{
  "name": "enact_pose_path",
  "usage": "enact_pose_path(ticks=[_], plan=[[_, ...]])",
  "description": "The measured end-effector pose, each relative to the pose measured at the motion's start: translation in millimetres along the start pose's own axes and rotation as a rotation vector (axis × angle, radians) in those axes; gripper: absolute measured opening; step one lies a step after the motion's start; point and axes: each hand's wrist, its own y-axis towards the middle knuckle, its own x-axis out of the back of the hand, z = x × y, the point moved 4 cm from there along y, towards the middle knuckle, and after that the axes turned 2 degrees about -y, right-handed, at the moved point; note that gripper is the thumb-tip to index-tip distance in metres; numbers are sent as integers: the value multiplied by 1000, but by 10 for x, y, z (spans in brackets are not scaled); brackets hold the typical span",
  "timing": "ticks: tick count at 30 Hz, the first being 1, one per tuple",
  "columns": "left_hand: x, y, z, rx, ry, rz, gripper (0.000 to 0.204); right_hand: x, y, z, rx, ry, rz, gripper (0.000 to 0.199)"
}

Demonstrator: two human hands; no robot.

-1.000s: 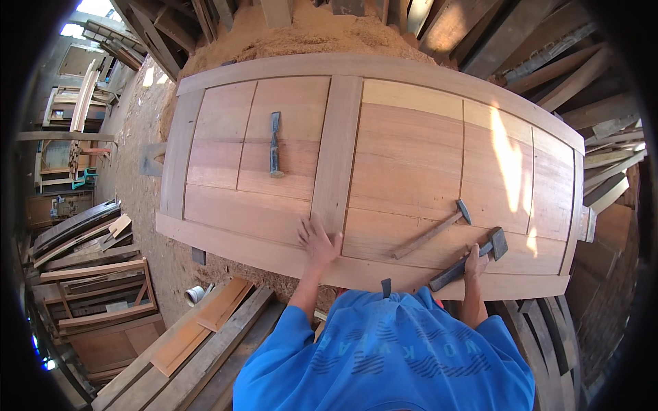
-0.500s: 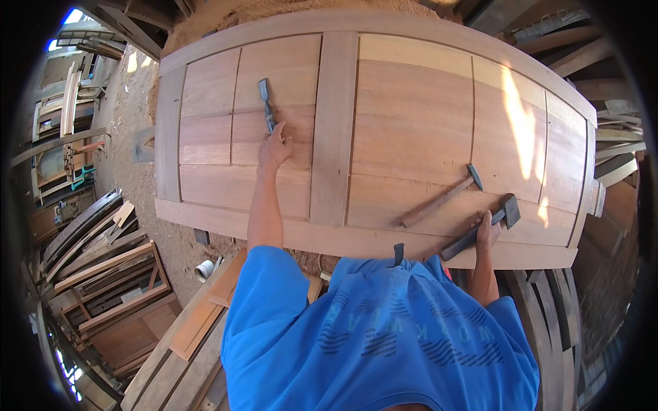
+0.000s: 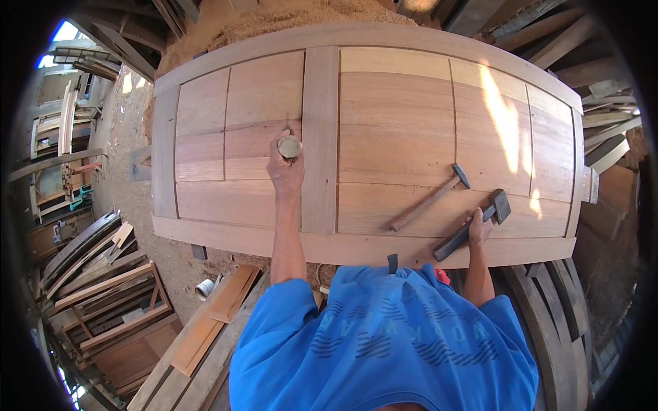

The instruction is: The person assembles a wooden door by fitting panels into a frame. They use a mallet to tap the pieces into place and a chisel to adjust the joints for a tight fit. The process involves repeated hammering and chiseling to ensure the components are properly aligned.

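A large panelled wooden door (image 3: 397, 116) lies flat in front of me. My left hand (image 3: 285, 170) grips a chisel (image 3: 289, 145) held upright on the left panel, so I see its round handle end from above. My right hand (image 3: 478, 226) holds the dark handle of a hammer (image 3: 480, 222) that rests near the door's front right edge. A second hammer (image 3: 430, 200) with a wooden handle lies loose on the door just left of my right hand.
Sawdust (image 3: 274, 20) is heaped beyond the door's far edge. Stacked planks and frames (image 3: 103, 288) crowd the left side, with loose boards (image 3: 205, 322) by my left leg. More timber (image 3: 603, 89) is piled on the right.
My left hand went from the door's front edge up to the chisel on the left panel, picked it up and now holds it upright. My right hand stayed on the hammer.
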Motion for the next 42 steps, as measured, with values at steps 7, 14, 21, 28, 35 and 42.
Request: enact_pose_path(ticks=[7, 14, 21, 28, 35, 42], plan=[[-507, -157, -1093, -467, 479, 49, 33, 18, -27, 37, 13, 26, 144, 23], [-1932, -829, -2077, -567, -275, 294, 34, 585, 147, 82, 84, -70, 323, 23], [-3948, -1957, -3157, -228, -530, 678, 28, 1518, 557, 103, 315, -626, 440, 39], [-6133, -3549, -4018, -335, -428, 1142, 29, 3158, 1209, 514, 474, -25, 108, 62], [-7115, -5071, -4624, -990, -271, 1478, 40, 4752, 1666, 1042, 371, 435, 64, 85], [-7201, -5981, -4382, -1150, -105, 1805, 27, 5309, 1598, 278, 12, 410, 87, 80]])
